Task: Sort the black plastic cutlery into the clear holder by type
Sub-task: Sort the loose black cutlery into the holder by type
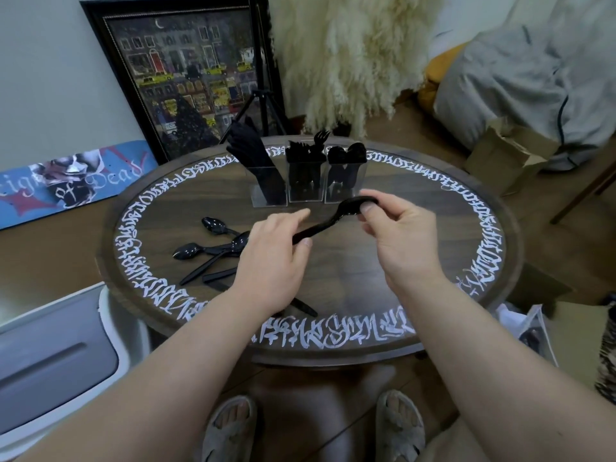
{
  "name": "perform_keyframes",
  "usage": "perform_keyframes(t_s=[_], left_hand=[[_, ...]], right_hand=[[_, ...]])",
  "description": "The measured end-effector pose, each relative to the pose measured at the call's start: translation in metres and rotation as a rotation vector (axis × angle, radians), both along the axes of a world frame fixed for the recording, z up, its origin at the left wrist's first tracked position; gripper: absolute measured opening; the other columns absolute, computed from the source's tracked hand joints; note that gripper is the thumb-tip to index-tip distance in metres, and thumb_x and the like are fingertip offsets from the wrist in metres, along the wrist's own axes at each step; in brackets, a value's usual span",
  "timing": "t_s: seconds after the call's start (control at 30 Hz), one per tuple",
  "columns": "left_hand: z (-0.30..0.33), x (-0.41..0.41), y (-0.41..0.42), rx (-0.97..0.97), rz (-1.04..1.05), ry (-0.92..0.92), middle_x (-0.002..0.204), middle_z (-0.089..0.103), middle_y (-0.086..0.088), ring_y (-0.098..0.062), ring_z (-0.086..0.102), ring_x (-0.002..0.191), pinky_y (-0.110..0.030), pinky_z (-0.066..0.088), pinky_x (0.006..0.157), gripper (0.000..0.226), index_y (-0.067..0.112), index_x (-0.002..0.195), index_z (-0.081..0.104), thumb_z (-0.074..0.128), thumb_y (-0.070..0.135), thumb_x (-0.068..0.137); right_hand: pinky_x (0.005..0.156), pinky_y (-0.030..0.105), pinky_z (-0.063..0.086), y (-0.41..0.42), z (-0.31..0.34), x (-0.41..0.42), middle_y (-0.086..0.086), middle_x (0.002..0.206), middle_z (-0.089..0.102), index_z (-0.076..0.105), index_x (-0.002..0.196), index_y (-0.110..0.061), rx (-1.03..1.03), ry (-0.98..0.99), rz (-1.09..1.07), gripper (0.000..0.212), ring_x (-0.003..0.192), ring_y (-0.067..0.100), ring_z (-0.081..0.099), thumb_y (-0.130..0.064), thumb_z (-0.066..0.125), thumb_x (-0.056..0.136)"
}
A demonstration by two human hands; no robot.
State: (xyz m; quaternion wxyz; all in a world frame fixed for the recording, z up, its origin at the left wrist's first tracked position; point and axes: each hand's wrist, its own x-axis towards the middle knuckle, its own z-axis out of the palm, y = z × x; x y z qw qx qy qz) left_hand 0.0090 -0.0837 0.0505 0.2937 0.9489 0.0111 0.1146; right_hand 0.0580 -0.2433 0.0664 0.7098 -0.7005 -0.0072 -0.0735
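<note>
Both hands hold one black plastic spoon [328,221] above the middle of the round table. My left hand [276,258] grips its handle end and my right hand [396,228] pinches its bowl end. Behind them stands the clear holder [305,191] with three compartments: knives in the left one, forks in the middle one, spoons in the right one. Loose black spoons [213,225] and knives [200,271] lie on the table to the left, partly hidden under my left hand. One more black piece [305,308] shows below my left wrist.
The dark round table [366,288] has white lettering around its rim. A white bin [56,355] stands at the left. A framed picture [186,75], a tripod and a skateboard deck are behind the table. A cardboard box [506,155] sits at the right. My sandalled feet are below.
</note>
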Motion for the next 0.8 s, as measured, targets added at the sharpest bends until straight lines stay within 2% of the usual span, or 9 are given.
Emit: perform_keyframes(t_s=[0.1,0.2,0.33,0.47,0.6,0.7,0.8], left_hand=[[0.011,0.013,0.003,0.083,0.005,-0.058,0.14,0.046,0.002,-0.019,0.033,0.13,-0.025,0.022,0.105,0.05,0.022,0.143,0.04,0.052,0.026,0.095],[0.026,0.038,0.009,0.166,0.005,-0.107,0.141,0.045,0.001,-0.022,0.032,0.132,-0.031,0.024,0.109,0.053,0.021,0.143,0.041,0.056,0.03,0.093],[0.038,0.077,0.017,0.299,0.031,-0.111,0.147,0.038,-0.001,-0.025,0.027,0.136,-0.043,0.029,0.111,0.059,0.021,0.145,0.038,0.056,0.038,0.091],[0.034,0.102,0.02,0.39,0.023,-0.01,0.154,0.024,-0.003,-0.027,0.017,0.14,-0.046,0.028,0.111,0.065,0.019,0.148,0.028,0.054,0.04,0.092],[0.023,0.12,0.024,0.47,-0.014,0.029,0.157,0.018,-0.002,-0.026,0.015,0.141,-0.046,0.028,0.11,0.068,0.018,0.15,0.021,0.051,0.041,0.093],[0.015,0.127,0.026,0.471,-0.031,0.05,0.158,0.015,0.0,-0.026,0.014,0.142,-0.046,0.027,0.11,0.068,0.019,0.151,0.02,0.05,0.04,0.094],[0.009,0.13,0.028,0.469,-0.055,0.037,0.158,0.015,-0.001,-0.026,0.016,0.142,-0.045,0.027,0.111,0.067,0.019,0.151,0.021,0.051,0.036,0.094]], right_hand=[[0.083,0.032,0.052,-0.008,0.014,0.016,-0.012,0.075,0.07,0.072,0.087,-0.029,-0.02,-0.095,-0.067,0.03,0.078,0.01,0.062,-0.001,0.062,0.087],[0.08,0.025,0.051,-0.016,0.032,0.037,-0.017,0.076,0.067,0.071,0.095,-0.026,-0.133,-0.238,-0.141,0.027,0.075,0.001,0.06,-0.002,0.061,0.087],[0.082,0.022,0.048,-0.022,0.061,0.078,0.002,0.091,0.07,0.074,0.104,-0.016,-0.355,-0.449,-0.275,0.024,0.085,0.006,0.06,-0.016,0.059,0.085],[0.079,0.005,0.038,-0.014,0.075,0.115,0.008,0.093,0.07,0.074,0.105,-0.011,-0.526,-0.625,-0.327,0.026,0.084,0.004,0.058,-0.017,0.057,0.086],[0.077,0.011,0.037,0.0,0.063,0.147,0.013,0.092,0.069,0.074,0.103,-0.01,-0.682,-0.667,-0.261,0.026,0.084,0.022,0.065,-0.013,0.056,0.085],[0.081,0.023,0.043,0.01,0.046,0.162,0.014,0.094,0.068,0.073,0.106,-0.009,-0.809,-0.668,-0.155,0.026,0.085,0.027,0.065,-0.013,0.055,0.087],[0.083,0.028,0.045,0.016,0.033,0.17,0.014,0.097,0.067,0.072,0.109,-0.008,-0.885,-0.648,-0.08,0.027,0.089,0.028,0.064,-0.011,0.054,0.089]])
